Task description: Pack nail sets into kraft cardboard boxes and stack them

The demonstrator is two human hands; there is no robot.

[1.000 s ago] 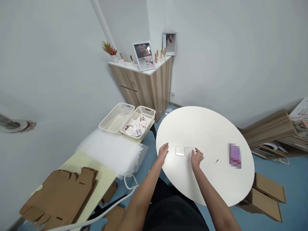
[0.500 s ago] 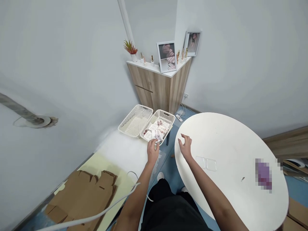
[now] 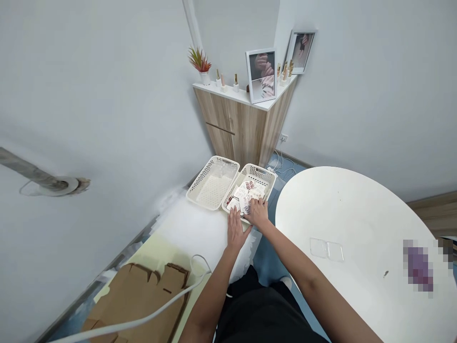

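Observation:
My left hand lies at the near edge of the right white basket, its fingers stretched out and the thumb apart. Beside it, my right hand reaches over the near right corner of that basket. Its fingers are bent down and closed at the lower end of a white printed card; the fingertips are partly hidden. Several more white cards with red print lie loosely heaped in the basket. Against its left side stands a second white basket, with clear plastic at its far end.
A round white table at right bears an open clear plastic case. Flattened brown cardboard and a white cable lie at lower left. A wooden corner cabinet with picture frames stands behind the baskets.
My right hand has moved left from above the round table into the right basket, and its fingers have closed. My left hand has flattened out by that basket's near edge. The view has shifted.

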